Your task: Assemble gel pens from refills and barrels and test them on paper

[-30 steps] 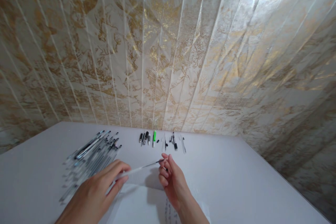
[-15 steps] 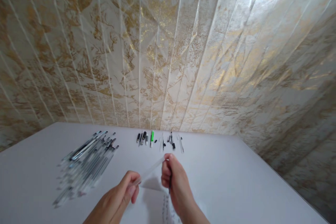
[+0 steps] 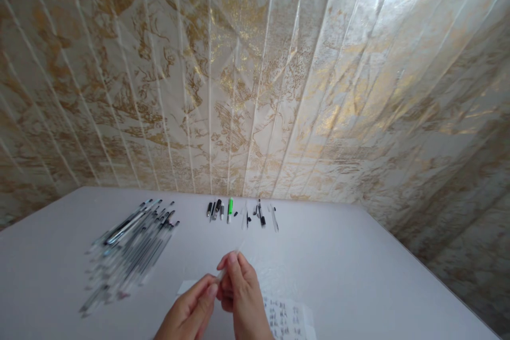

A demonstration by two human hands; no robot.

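Observation:
Close together at the lower middle are my left hand [image 3: 189, 308] and my right hand [image 3: 243, 289], both with fingers closed. Between them runs a translucent pen barrel [image 3: 221, 274]; the left thumb and fingers pinch its lower end, while the right fingers wrap around its upper part. Its faint tip pokes out above my right hand. Whether the right fist also hides a thin dark piece, I cannot tell. Under and beside the hands lies a sheet of paper [image 3: 283, 319] with dark handwritten characters, partly covered by them.
A large heap of clear and dark pens [image 3: 137, 247] spreads over the left of the white table [image 3: 358, 276]. Along the back lie several short dark pen pieces [image 3: 218, 207], a green-capped pen [image 3: 230, 206], a black pen part [image 3: 261, 215] and a clear barrel [image 3: 274, 219]. A gold-patterned curtain [image 3: 239, 90] hangs behind.
My right hand has moved left and down toward the left hand, sliding its grip along the barrel. The dark thin piece seen in the right fist is out of sight; more handwriting shows.

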